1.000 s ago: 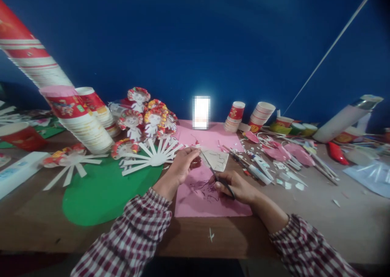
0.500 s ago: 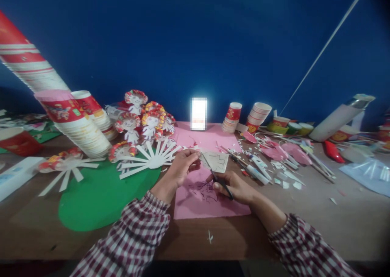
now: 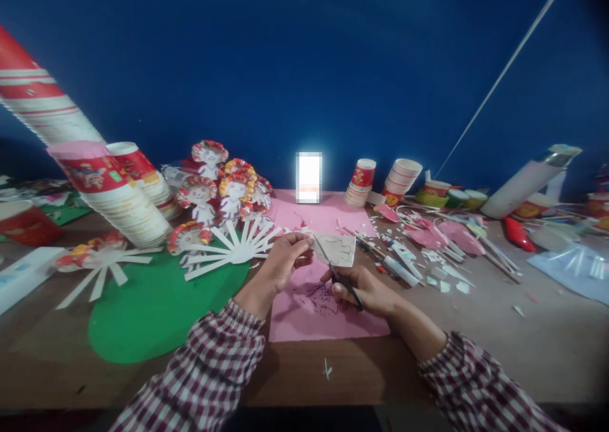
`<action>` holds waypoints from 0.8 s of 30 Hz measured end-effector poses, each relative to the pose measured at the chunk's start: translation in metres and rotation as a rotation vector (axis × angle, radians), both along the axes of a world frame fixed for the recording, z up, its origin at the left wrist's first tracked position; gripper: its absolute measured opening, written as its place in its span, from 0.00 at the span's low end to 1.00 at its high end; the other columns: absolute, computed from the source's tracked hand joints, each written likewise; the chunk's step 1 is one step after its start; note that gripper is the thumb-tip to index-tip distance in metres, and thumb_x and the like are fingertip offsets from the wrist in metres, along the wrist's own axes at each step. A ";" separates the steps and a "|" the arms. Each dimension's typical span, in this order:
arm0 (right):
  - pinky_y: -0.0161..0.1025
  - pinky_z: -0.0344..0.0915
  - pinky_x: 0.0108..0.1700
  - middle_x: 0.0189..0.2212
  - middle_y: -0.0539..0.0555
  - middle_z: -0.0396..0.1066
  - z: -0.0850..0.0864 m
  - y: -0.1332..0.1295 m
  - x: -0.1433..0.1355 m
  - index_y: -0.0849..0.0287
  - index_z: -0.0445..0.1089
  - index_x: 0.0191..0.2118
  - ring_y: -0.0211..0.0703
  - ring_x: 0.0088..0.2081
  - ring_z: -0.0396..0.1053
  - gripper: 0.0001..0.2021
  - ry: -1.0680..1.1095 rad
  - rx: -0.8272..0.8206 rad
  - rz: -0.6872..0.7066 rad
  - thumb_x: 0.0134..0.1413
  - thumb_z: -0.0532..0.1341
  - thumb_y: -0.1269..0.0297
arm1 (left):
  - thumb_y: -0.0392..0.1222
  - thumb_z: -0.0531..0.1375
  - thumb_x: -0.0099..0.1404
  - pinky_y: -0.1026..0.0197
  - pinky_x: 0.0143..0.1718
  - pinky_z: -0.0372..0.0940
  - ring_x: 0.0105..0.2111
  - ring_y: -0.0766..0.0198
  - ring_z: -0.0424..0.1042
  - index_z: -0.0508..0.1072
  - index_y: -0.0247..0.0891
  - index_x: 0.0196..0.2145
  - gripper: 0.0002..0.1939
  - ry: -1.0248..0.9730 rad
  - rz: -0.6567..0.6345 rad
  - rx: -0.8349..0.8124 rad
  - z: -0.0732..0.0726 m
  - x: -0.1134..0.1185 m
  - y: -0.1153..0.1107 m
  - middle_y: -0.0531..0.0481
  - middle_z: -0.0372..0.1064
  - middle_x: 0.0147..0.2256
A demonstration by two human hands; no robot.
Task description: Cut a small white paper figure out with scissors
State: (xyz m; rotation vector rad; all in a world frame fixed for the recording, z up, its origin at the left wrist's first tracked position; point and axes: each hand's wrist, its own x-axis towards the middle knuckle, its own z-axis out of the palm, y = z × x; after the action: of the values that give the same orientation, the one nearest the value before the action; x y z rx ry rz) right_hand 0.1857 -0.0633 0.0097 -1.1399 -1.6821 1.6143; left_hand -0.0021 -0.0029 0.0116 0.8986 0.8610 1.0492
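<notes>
Between finger and thumb, my left hand [image 3: 289, 259] pinches the left edge of a white piece of paper [image 3: 340, 250] with a figure drawn on it in dark outline. My right hand [image 3: 368, 290] grips a pair of black-handled scissors [image 3: 349, 287]. Their blades point up and to the left and lie across the paper near my left fingertips; whether they are parted I cannot tell. Below both hands lies a pink sheet [image 3: 304, 324] marked with dark scribbled lines.
White strip fans [image 3: 240, 252] rest on a green sheet [image 3: 143, 324] at left, near cut-out paper dolls [image 3: 234, 194]. Stacked paper cups [image 3: 118, 197] lean farther left. Pens [image 3: 394, 267], paper scraps [image 3: 445, 286] and a red object [image 3: 518, 234] lie to the right. A bright phone-like screen [image 3: 309, 178] stands behind.
The paper has turned slightly in my left hand, so more of the drawn figure faces me. Both hands keep nearly the same place. The whole view has shifted a little.
</notes>
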 end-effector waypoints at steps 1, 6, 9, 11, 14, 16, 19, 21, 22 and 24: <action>0.30 0.61 0.24 0.23 0.50 0.66 0.000 0.000 0.000 0.67 0.68 0.44 0.35 0.24 0.65 0.32 -0.002 0.001 0.001 0.46 0.63 0.40 | 0.44 0.69 0.45 0.64 0.28 0.65 0.24 0.69 0.66 0.69 0.34 0.25 0.14 0.000 -0.001 0.000 0.000 0.000 0.000 0.53 0.66 0.22; 0.30 0.61 0.24 0.23 0.50 0.66 0.001 0.001 0.000 0.68 0.68 0.44 0.35 0.24 0.65 0.32 -0.009 0.025 0.008 0.46 0.63 0.40 | 0.43 0.69 0.45 0.64 0.29 0.65 0.24 0.70 0.66 0.69 0.34 0.25 0.14 -0.002 0.016 0.007 -0.001 0.000 0.001 0.53 0.66 0.22; 0.30 0.61 0.23 0.23 0.50 0.66 0.000 0.002 0.001 0.68 0.68 0.44 0.36 0.24 0.66 0.31 0.007 0.019 0.014 0.46 0.63 0.41 | 0.43 0.69 0.45 0.63 0.29 0.65 0.24 0.70 0.67 0.70 0.34 0.26 0.15 -0.008 0.041 0.003 -0.002 0.000 0.001 0.53 0.67 0.23; 0.30 0.60 0.23 0.23 0.50 0.67 -0.001 0.002 0.001 0.67 0.68 0.44 0.36 0.24 0.66 0.30 0.019 0.020 0.021 0.47 0.63 0.42 | 0.43 0.69 0.45 0.64 0.29 0.65 0.24 0.70 0.67 0.70 0.34 0.26 0.15 -0.017 0.065 0.001 -0.003 -0.001 0.001 0.54 0.67 0.23; 0.30 0.60 0.23 0.22 0.50 0.66 -0.002 0.002 0.002 0.66 0.68 0.43 0.35 0.23 0.66 0.29 0.020 0.015 0.033 0.48 0.63 0.43 | 0.43 0.69 0.45 0.64 0.30 0.65 0.25 0.70 0.68 0.70 0.35 0.27 0.15 -0.031 0.071 0.008 -0.002 -0.001 0.001 0.54 0.68 0.24; 0.30 0.60 0.22 0.22 0.49 0.66 -0.003 0.002 0.002 0.66 0.68 0.43 0.35 0.23 0.66 0.28 0.019 0.010 0.029 0.48 0.63 0.43 | 0.43 0.69 0.45 0.64 0.29 0.65 0.25 0.70 0.67 0.69 0.35 0.27 0.15 -0.033 0.053 0.007 -0.001 -0.001 0.000 0.53 0.68 0.24; 0.29 0.59 0.21 0.22 0.49 0.66 -0.006 0.002 0.003 0.66 0.68 0.44 0.35 0.22 0.65 0.29 0.039 0.028 -0.001 0.48 0.63 0.43 | 0.43 0.70 0.45 0.64 0.29 0.65 0.24 0.70 0.67 0.68 0.34 0.26 0.16 -0.031 0.037 -0.008 0.000 0.000 0.000 0.53 0.67 0.23; 0.29 0.59 0.21 0.21 0.49 0.66 -0.008 0.003 0.004 0.66 0.67 0.45 0.35 0.22 0.65 0.28 0.054 0.040 -0.013 0.50 0.62 0.43 | 0.43 0.70 0.45 0.64 0.30 0.65 0.24 0.70 0.67 0.68 0.35 0.26 0.16 -0.033 0.030 -0.014 -0.001 0.000 0.000 0.54 0.66 0.23; 0.29 0.59 0.21 0.21 0.49 0.66 -0.009 0.003 0.004 0.66 0.67 0.45 0.35 0.22 0.65 0.28 0.058 0.039 -0.015 0.50 0.62 0.44 | 0.43 0.69 0.46 0.64 0.30 0.65 0.24 0.70 0.67 0.68 0.35 0.27 0.16 -0.032 0.023 -0.012 -0.001 0.000 0.000 0.54 0.66 0.23; 0.30 0.59 0.22 0.21 0.49 0.65 -0.011 0.003 0.005 0.65 0.67 0.46 0.35 0.22 0.65 0.27 0.063 0.036 -0.018 0.51 0.62 0.44 | 0.43 0.69 0.47 0.65 0.30 0.65 0.25 0.70 0.67 0.68 0.35 0.30 0.16 -0.018 -0.002 0.002 -0.002 0.000 0.000 0.53 0.67 0.25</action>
State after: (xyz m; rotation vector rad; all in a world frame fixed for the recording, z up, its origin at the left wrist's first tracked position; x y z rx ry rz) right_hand 0.1909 -0.0599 -0.0009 -1.0727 -1.6500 1.5858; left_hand -0.0022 -0.0027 0.0098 0.8897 0.8439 1.0550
